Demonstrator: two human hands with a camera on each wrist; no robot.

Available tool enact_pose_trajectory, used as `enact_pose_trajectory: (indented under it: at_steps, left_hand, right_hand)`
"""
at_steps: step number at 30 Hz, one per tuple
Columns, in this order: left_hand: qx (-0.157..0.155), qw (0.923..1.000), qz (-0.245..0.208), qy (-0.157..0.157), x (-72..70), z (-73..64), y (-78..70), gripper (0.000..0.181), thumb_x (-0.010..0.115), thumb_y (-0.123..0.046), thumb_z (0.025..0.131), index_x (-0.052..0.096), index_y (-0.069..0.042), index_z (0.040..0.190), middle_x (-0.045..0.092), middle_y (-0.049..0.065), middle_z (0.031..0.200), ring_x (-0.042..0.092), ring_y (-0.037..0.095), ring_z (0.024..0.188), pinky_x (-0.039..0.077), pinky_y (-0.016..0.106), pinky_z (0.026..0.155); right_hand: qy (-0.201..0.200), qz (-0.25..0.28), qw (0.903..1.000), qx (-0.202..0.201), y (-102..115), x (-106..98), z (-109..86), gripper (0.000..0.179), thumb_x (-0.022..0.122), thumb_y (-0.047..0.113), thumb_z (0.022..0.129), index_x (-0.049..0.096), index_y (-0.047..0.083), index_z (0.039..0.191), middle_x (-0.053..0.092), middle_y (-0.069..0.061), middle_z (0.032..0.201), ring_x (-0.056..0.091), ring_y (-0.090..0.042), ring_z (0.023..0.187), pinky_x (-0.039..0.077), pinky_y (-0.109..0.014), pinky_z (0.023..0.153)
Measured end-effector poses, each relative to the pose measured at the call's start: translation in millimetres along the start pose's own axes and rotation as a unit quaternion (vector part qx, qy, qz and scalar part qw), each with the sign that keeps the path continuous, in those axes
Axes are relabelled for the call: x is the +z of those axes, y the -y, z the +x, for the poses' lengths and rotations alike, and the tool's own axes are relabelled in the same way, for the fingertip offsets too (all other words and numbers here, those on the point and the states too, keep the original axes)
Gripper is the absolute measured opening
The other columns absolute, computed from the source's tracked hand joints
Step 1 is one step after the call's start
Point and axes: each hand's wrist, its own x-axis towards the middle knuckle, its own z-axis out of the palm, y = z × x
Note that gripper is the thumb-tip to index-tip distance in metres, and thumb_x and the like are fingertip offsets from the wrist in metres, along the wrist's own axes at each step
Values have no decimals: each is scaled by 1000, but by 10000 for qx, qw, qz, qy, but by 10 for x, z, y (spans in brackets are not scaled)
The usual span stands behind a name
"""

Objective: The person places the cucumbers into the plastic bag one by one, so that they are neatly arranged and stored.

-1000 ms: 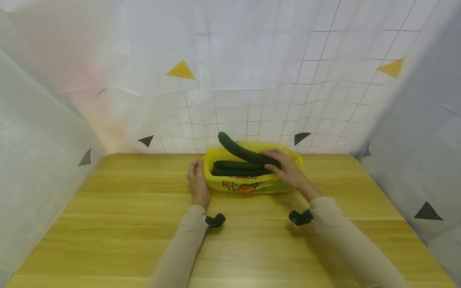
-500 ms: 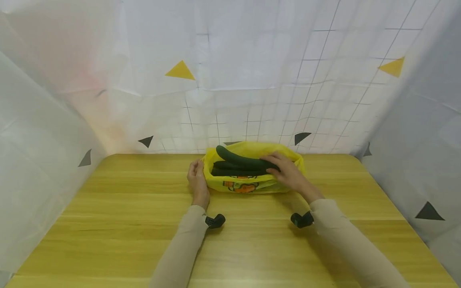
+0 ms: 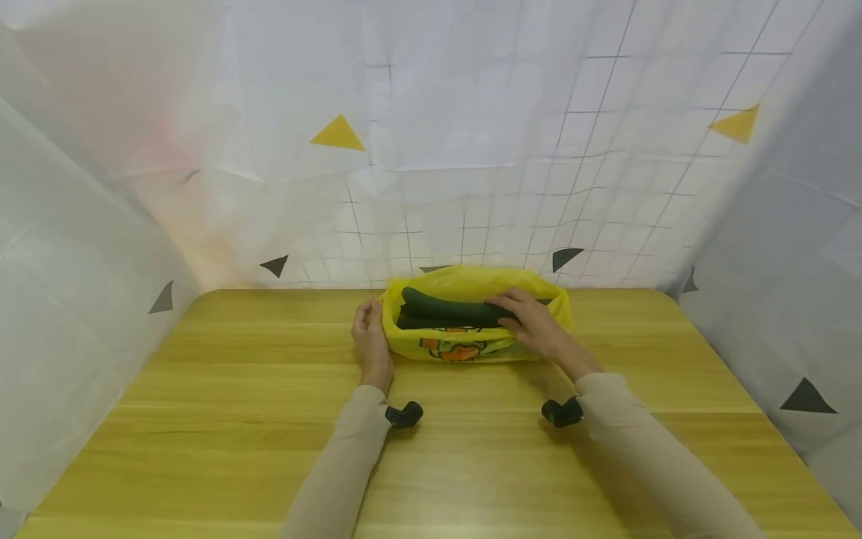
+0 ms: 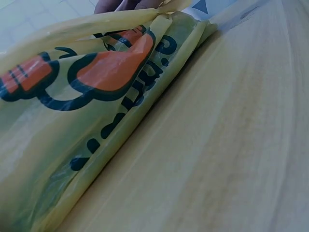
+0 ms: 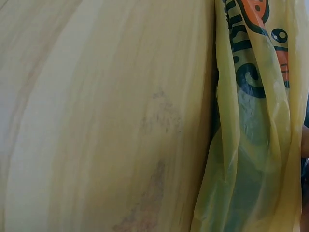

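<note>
A yellow plastic bag (image 3: 481, 278) with an orange and dark print lies on its long side at the back of the table, its mouth facing up. Several dark green cucumbers are inside it. My right hand (image 3: 532, 323) reaches into the right half of the bag and grips the top cucumber (image 3: 444, 308), which now lies nearly level along the others. At the bag's left end, my left hand (image 3: 370, 338) holds the rim with curled fingers. The left wrist view shows a bit of those fingers (image 4: 128, 5) behind the bunched plastic. Only a sliver of the right hand shows in its wrist view.
The wooden table (image 3: 471, 464) spreads out in front of the bag. White sheeting (image 3: 438, 187) with grid lines and triangles rises close behind the bag, with more sheeting at both sides. A black device (image 3: 404, 415) sits on the left wrist, another (image 3: 562, 412) on the right.
The top cucumber's raised left end has come down into the bag, and my right hand has followed it slightly lower. My left hand has stayed at the bag's left rim.
</note>
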Motion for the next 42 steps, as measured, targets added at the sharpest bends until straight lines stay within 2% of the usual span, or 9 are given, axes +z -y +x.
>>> enact_pose_trajectory:
  at_steps: [6, 14, 21, 26, 33, 42]
  left_hand:
    - [-32, 9999, 94, -16, 20, -12, 16, 23, 53, -31, 97, 61, -13, 109, 59, 2, 110, 56, 14, 100, 49, 24, 83]
    - [8, 10000, -39, 45, 55, -10, 29, 20, 53, -30, 97, 61, -14, 106, 59, 2, 109, 57, 15, 101, 49, 24, 84]
    - [67, 9998, -36, 165, 65, -6, 34, 20, 52, -29, 97, 62, -15, 106, 60, 1, 108, 57, 16, 102, 49, 25, 86]
    - [138, 9997, -59, 201, 53, -20, 36, 22, 53, -31, 96, 62, -13, 106, 61, 2, 108, 58, 15, 100, 49, 24, 84]
    - [199, 9997, -58, 163, 32, -16, 26, 24, 53, -31, 97, 61, -11, 108, 60, 3, 108, 57, 15, 100, 49, 26, 86]
    - [205, 9997, 20, 103, 8, -11, 23, 22, 52, -30, 97, 61, -13, 107, 60, 2, 106, 57, 15, 98, 49, 30, 86]
  right_hand:
    - [18, -169, 9997, 150, 33, 19, 5, 41, 62, 1, 88, 56, 5, 129, 56, -13, 121, 53, -29, 110, 47, -46, 90]
    - [145, -414, 9981, 434, 38, 23, 30, 40, 60, 2, 90, 56, 7, 129, 57, -11, 122, 51, -28, 110, 45, -46, 93]
    - [164, -431, 9981, 404, 12, 27, 37, 40, 60, 2, 90, 56, 7, 129, 57, -12, 124, 51, -31, 115, 25, -52, 112]
    - [175, -415, 9985, 324, -13, 55, 45, 40, 59, 0, 90, 56, 6, 129, 59, -13, 122, 51, -33, 114, 22, -55, 113]
    - [305, -205, 9984, 436, -4, 97, 83, 39, 56, 1, 92, 55, 6, 131, 59, -15, 125, 51, -35, 119, 16, -59, 113]
    - [362, -195, 9981, 466, 9, 137, 122, 38, 55, 3, 93, 54, 6, 131, 58, -15, 126, 51, -33, 121, 14, -59, 113]
